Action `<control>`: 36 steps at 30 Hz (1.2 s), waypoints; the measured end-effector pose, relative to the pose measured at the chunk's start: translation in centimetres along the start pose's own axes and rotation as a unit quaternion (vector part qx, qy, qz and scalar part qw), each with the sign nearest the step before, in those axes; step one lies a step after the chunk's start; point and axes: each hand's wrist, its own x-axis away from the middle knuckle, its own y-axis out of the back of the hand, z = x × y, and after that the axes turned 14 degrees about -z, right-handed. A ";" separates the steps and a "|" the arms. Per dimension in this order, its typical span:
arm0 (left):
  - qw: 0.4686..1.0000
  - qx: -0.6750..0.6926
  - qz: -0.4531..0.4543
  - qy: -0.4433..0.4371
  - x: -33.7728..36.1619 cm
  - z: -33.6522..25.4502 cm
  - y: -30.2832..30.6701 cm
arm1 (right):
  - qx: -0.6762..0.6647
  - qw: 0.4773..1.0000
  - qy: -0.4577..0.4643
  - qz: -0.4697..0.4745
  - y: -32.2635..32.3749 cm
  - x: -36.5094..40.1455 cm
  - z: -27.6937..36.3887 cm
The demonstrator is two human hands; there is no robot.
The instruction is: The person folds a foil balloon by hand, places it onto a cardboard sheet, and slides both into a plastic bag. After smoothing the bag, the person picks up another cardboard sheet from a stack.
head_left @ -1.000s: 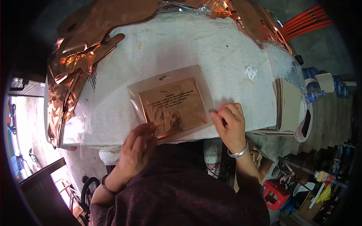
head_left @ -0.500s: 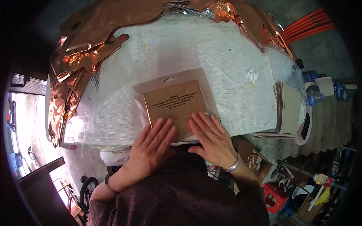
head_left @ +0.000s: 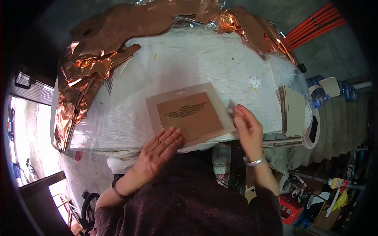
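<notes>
A clear plastic bag [head_left: 154, 103] with a hang hole at its top edge lies slightly tilted near the table's front edge. Inside it is a flat brown cardboard piece [head_left: 204, 125], and black warning print shows over it. My left hand [head_left: 159, 151] rests flat on the bag's lower left part, fingers stretched out. Just past the bag's right edge is my right hand [head_left: 250, 129], raised on its side with fingers loosely bent and partly apart. Its fingertips are blurred, and I see nothing held in them.
Copper-coloured foil and brown sheets [head_left: 114, 29] line the table's left and far edges. A stack of cardboard pieces [head_left: 293, 112] stands at the right edge of the white-covered table [head_left: 204, 55]. Beyond it are blue water bottles [head_left: 319, 96]. A red stool [head_left: 290, 210] stands below right.
My right hand has lifted off the bag and moved right, past its edge. The bag has turned slightly clockwise. My left hand still lies on it.
</notes>
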 end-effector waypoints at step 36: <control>0.920 0.238 -0.149 0.273 -4.9 0.3 -3.4 | -0.173 0.983 0.013 0.067 3.2 -1.8 -4.3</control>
